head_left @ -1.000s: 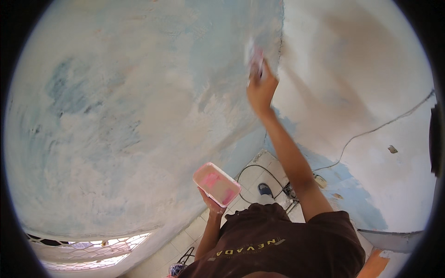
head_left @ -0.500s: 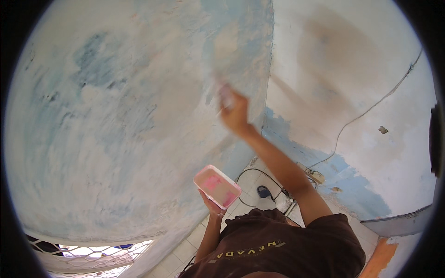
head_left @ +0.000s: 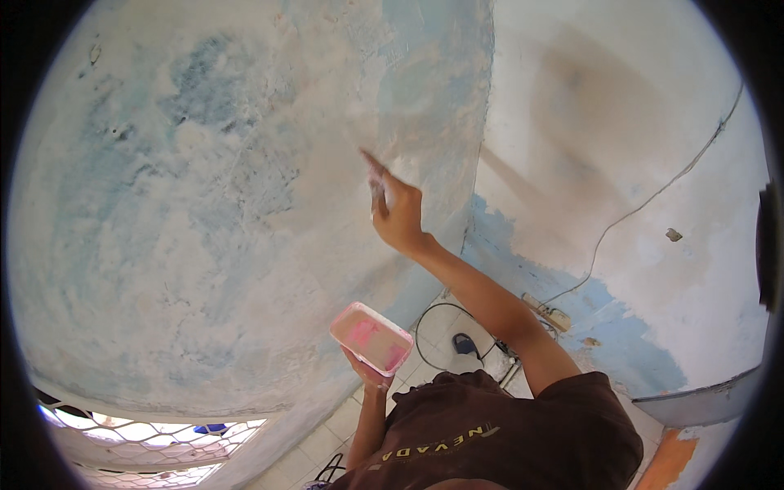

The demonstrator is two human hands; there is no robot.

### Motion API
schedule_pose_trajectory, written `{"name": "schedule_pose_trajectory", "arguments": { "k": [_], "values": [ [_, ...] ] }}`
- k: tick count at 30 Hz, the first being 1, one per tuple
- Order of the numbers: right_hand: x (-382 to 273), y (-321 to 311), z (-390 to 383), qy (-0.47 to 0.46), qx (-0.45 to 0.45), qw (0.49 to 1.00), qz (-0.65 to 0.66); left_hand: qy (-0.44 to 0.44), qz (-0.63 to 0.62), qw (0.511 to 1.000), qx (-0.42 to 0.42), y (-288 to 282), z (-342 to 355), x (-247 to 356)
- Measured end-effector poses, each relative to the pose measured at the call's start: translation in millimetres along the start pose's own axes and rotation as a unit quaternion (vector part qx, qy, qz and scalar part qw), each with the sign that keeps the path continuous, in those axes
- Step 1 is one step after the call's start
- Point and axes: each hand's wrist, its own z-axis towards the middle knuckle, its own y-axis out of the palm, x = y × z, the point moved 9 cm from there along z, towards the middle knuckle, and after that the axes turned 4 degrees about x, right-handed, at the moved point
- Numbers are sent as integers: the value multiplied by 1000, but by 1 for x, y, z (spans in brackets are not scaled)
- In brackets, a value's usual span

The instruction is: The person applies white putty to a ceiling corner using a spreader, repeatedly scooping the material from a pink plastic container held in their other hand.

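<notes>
Right hand [head_left: 400, 219] grips a scraper [head_left: 375, 175] against the wall [head_left: 204, 204] — lower and further left than before; left hand [head_left: 365, 369] holds the pink tray [head_left: 371, 336].

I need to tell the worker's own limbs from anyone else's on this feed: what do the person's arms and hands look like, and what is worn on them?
Both arms are bare from the short sleeves down. The left hand and right hand wear no gloves, and no watch, bands or rings show. The dark brown T-shirt has short sleeves that end above the elbow and pale lettering across the chest. Forearms are slim and uncovered.
</notes>
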Motion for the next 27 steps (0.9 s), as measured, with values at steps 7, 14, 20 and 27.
{"name": "schedule_pose_trajectory", "arguments": {
  "k": [7, 14, 20, 27],
  "values": [
    [59, -37, 66, 3, 169, 974, -149, 22, 23, 999, -15, -1, 7, 8],
    [-14, 71, -44, 29, -91, 993, -64, 2, -4, 1000, -5, -14, 6, 9],
    [68, -35, 11, 68, 88, 990, -91, 9, 6, 1000, -10, -7, 5, 17],
    [86, -8, 39, 105, 107, 977, -152, 51, -6, 999, 5, -18, 5, 21]
  ]
}}
